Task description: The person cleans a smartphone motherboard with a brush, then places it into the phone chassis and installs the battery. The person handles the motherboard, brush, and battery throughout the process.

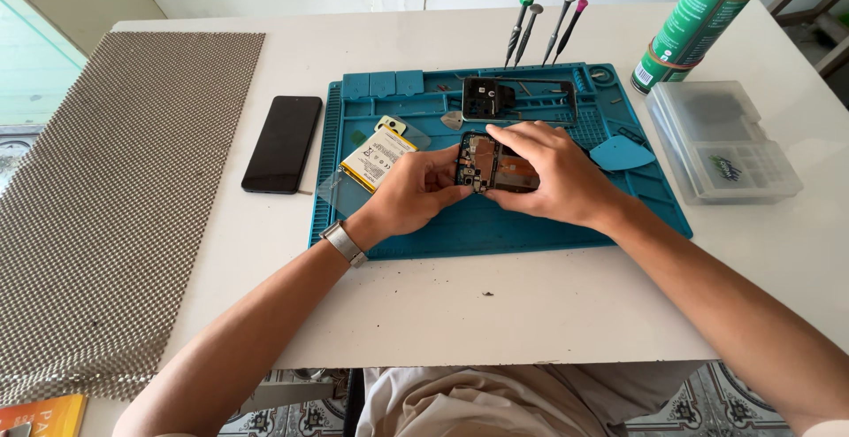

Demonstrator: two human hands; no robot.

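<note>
Both hands, left (414, 191) and right (550, 176), grasp an opened dark smartphone with exposed circuit board (492, 165) over the blue silicone repair mat (495, 225) mid-surface. Yellow-white flat battery (378, 158) just left; black phone (282, 142) beyond mat's left edge.

A single head-worn camera looks steeply down and forward from above the seated person's lap across the white tabletop (548, 313). It sits close, at arm's length: both forearms enter from the bottom edge, the blue rubber work mat (495, 225) fills the centre, and the far wall closes the top.
</note>
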